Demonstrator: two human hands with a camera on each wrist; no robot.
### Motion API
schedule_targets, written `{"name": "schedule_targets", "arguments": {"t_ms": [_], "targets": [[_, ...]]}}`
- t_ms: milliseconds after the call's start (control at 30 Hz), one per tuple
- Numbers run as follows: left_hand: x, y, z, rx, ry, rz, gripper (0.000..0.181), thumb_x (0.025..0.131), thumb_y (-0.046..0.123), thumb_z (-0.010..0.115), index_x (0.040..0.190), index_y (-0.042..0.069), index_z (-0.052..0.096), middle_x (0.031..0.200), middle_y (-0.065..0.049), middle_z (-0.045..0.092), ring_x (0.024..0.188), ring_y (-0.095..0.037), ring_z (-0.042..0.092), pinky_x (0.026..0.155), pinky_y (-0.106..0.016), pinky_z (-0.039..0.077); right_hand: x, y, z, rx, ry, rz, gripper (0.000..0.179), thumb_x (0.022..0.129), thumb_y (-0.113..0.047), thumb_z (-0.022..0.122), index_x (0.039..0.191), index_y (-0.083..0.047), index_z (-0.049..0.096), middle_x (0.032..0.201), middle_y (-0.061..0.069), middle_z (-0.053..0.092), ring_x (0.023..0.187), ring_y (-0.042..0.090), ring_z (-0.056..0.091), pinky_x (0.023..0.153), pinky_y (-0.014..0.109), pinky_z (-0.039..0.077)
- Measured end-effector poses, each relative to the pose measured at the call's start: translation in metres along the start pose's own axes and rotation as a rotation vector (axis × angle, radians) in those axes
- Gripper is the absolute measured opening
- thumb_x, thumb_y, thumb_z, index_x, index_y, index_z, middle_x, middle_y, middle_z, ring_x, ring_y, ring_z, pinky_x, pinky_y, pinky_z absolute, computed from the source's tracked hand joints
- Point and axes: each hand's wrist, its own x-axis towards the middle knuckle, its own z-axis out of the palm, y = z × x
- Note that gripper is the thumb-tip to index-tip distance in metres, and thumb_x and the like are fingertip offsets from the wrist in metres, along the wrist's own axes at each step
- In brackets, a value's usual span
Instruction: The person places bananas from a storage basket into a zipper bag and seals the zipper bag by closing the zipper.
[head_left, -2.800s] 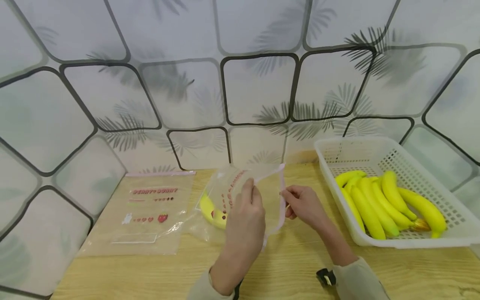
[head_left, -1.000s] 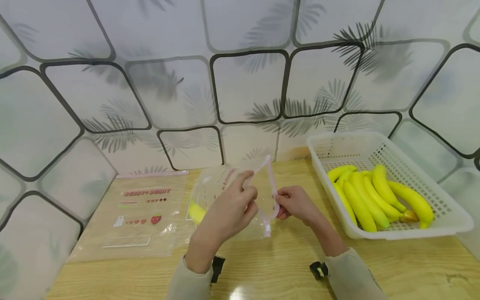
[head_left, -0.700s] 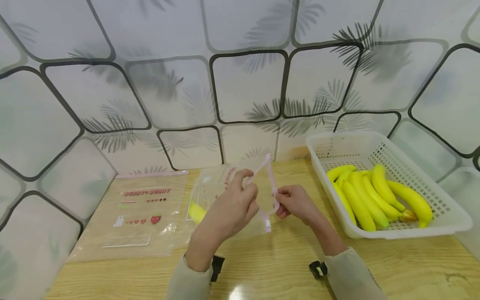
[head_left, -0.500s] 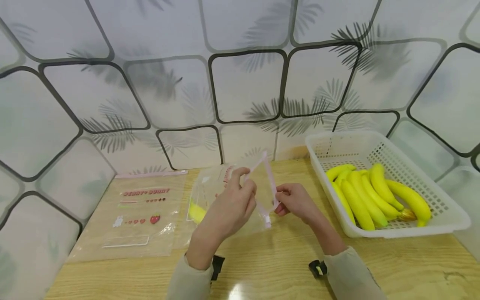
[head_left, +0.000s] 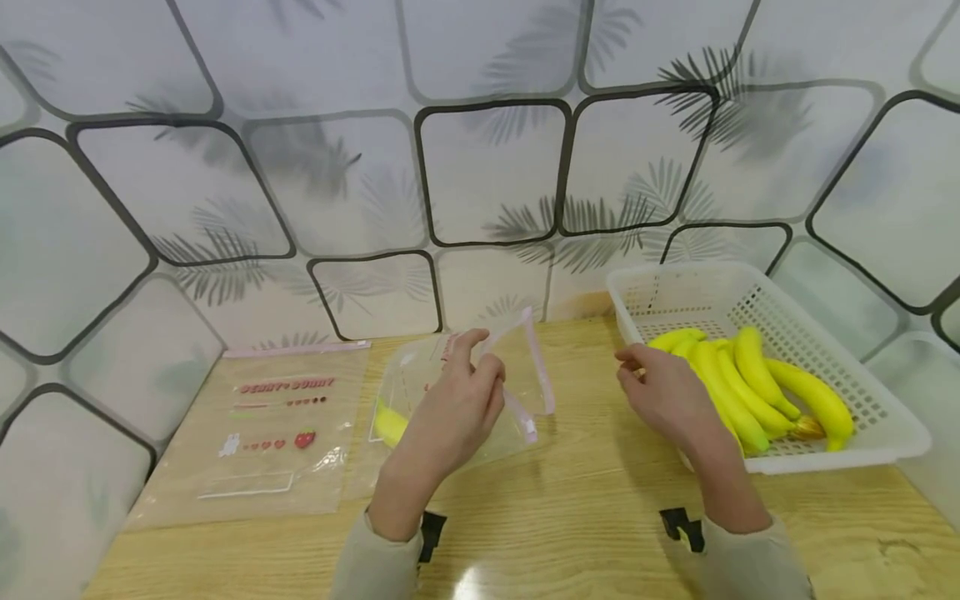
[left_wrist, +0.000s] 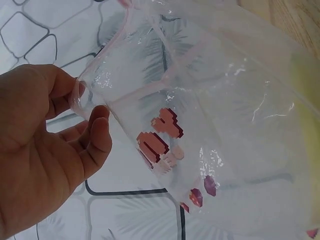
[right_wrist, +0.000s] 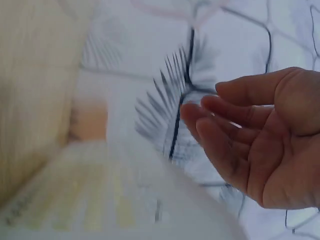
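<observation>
My left hand [head_left: 457, 404] pinches the pink-rimmed mouth of a clear zip bag [head_left: 442, 450], which gapes towards the right. Inside that bag lies a yellow banana [head_left: 390, 423], partly hidden behind the hand and wrist. In the left wrist view the thumb and fingers nip the bag's edge [left_wrist: 79, 97], with red print on the film beside them. Loosely bent and holding nothing, my right hand [head_left: 667, 396] is over the left side of a white plastic basket [head_left: 840, 350]. Several bananas [head_left: 738, 392] lie in the basket, some partly covered by that hand.
A second clear zip bag [head_left: 262, 467] with a pink strip and red print lies flat at the left. Both bags and the basket rest on a wooden table [head_left: 555, 533]. A patterned wall [head_left: 491, 175] rises behind.
My right hand has let go of the bag's rim and moved right to the basket. The left hand keeps its grip on the bag, whose right rim now hangs free.
</observation>
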Motion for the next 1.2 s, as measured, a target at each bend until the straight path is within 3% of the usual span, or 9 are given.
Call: {"name": "schedule_targets", "arguments": {"t_ms": [133,300,400,467,533,633,800,900,1200], "targets": [[0.0,0.0,-0.001,-0.004,-0.003,0.0,0.006,0.097,0.003,0.052,0.094,0.006,0.055,0.133,-0.027,0.046,0.076,-0.023,0.063,0.057,-0.026,0.05,-0.001,0.031,-0.023,-0.117,-0.01,0.137,0.046,0.099,-0.021,0.051,0.136,0.006,0.051,0.128,0.029,0.058,0.103,0.044,0.06,0.073,0.05,0.051],[0.0,0.0,0.0,-0.001,0.005,0.008,0.006,0.096,0.002,0.053,0.093,0.006,0.055,0.132,-0.027,0.046,0.083,-0.027,0.065,0.057,-0.027,0.051,-0.004,0.071,-0.04,-0.218,-0.154,0.235,0.063,0.093,-0.031,0.06,0.134,0.015,0.045,0.129,0.037,0.052,0.104,0.049,0.057,0.076,0.056,0.049],[0.0,0.0,0.001,0.001,0.005,0.008,0.006,0.096,0.003,0.053,0.092,0.006,0.055,0.132,-0.027,0.046,0.086,-0.028,0.065,0.056,-0.027,0.051,-0.006,0.082,-0.043,-0.225,-0.225,0.253,0.054,0.089,-0.039,0.066,0.108,0.011,0.059,0.092,0.028,0.06,0.079,0.037,0.058,0.064,0.044,0.046],[0.0,0.0,0.001,0.002,0.005,0.004,0.006,0.097,0.003,0.053,0.092,0.006,0.055,0.132,-0.026,0.046,0.085,-0.028,0.065,0.055,-0.026,0.05,-0.006,0.084,-0.043,-0.22,-0.248,0.246,0.045,0.087,-0.041,0.068,0.089,0.003,0.059,0.072,0.013,0.05,0.066,0.026,0.05,0.057,0.036,0.039],[0.0,0.0,0.0,0.002,0.003,-0.001,0.005,0.097,0.003,0.053,0.092,0.006,0.055,0.132,-0.026,0.046,0.085,-0.027,0.065,0.054,-0.026,0.05,-0.005,0.084,-0.042,-0.21,-0.259,0.248,0.038,0.087,-0.04,0.068,0.079,-0.005,0.054,0.065,0.001,0.036,0.059,0.019,0.042,0.054,0.031,0.031],[-0.001,0.0,0.0,0.001,0.002,-0.007,0.005,0.097,0.004,0.053,0.093,0.006,0.055,0.132,-0.025,0.046,0.091,-0.03,0.064,0.054,-0.027,0.05,-0.004,0.081,-0.041,-0.212,-0.256,0.24,0.036,0.09,-0.037,0.064,0.083,-0.003,0.054,0.066,0.001,0.036,0.059,0.019,0.042,0.053,0.031,0.032],[-0.001,0.0,-0.001,0.01,0.004,-0.006,0.006,0.097,0.004,0.054,0.092,0.007,0.055,0.132,-0.023,0.048,0.096,-0.031,0.063,0.05,-0.026,0.047,-0.002,0.078,-0.045,-0.192,-0.251,0.252,0.062,0.097,-0.041,0.049,0.125,0.014,0.046,0.095,0.029,0.056,0.077,0.035,0.056,0.061,0.041,0.045],[-0.001,0.0,-0.001,0.016,0.008,-0.001,0.006,0.096,0.005,0.054,0.091,0.008,0.055,0.13,-0.022,0.05,0.088,-0.029,0.063,0.046,-0.023,0.043,-0.001,0.075,-0.047,-0.165,-0.232,0.259,0.083,0.102,-0.051,0.037,0.147,0.017,0.02,0.135,0.044,0.041,0.108,0.054,0.052,0.08,0.059,0.047],[-0.002,-0.001,-0.002,-0.005,0.035,-0.026,0.008,0.098,0.006,0.054,0.09,0.008,0.056,0.127,-0.02,0.052,0.091,-0.029,0.063,0.049,-0.026,0.047,0.006,0.062,-0.04,0.046,-0.021,0.104,0.077,0.106,-0.051,0.019,0.155,0.007,0.008,0.152,0.039,0.021,0.132,0.062,0.026,0.1,0.073,0.027]]}}
